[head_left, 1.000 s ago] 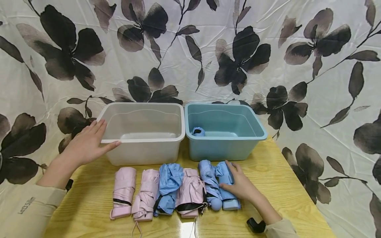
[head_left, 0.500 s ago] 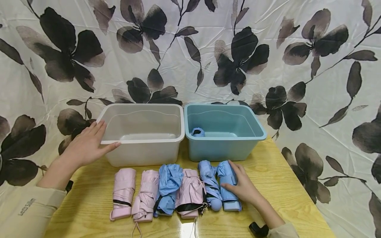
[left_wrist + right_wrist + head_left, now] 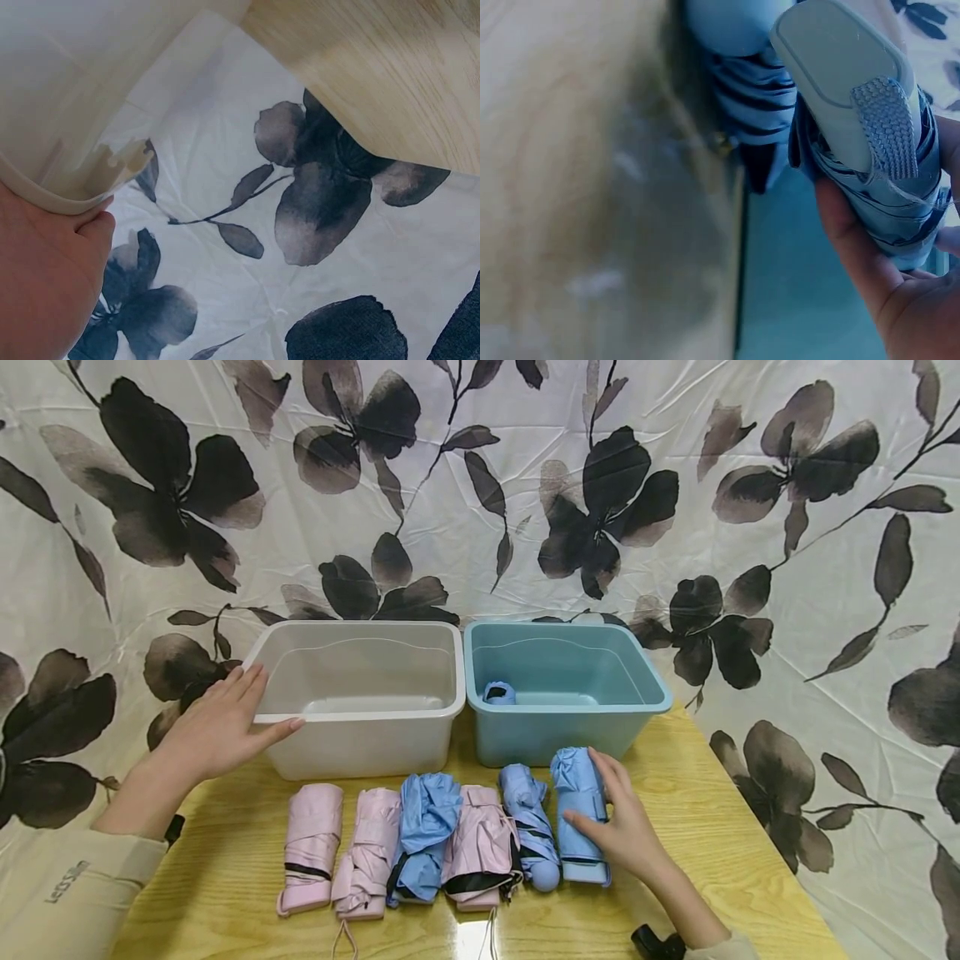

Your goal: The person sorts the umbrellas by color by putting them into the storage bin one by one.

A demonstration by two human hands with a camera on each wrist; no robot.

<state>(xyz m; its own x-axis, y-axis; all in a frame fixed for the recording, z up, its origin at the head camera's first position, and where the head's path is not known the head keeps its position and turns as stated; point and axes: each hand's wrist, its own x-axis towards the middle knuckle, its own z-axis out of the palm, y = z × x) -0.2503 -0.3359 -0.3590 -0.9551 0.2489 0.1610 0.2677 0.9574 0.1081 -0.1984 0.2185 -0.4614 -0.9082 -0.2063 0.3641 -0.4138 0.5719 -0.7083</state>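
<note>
Off-white, rectangular plastic bin: upright, open-topped. Light-blue cloth folding umbrella: furled into a stubby roll; flat-ended handle, woven loop. From here, at the bin's near right, handle pointing away from it.

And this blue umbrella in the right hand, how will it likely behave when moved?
The blue umbrella should stay fairly stiff, since it is wrapped snugly; its smooth handle end may feel slippery, and the looped woven strap could shift.

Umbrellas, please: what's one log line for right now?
right hand: holds blue umbrella | left hand: on white bin | blue bin: blue item inside
</note>
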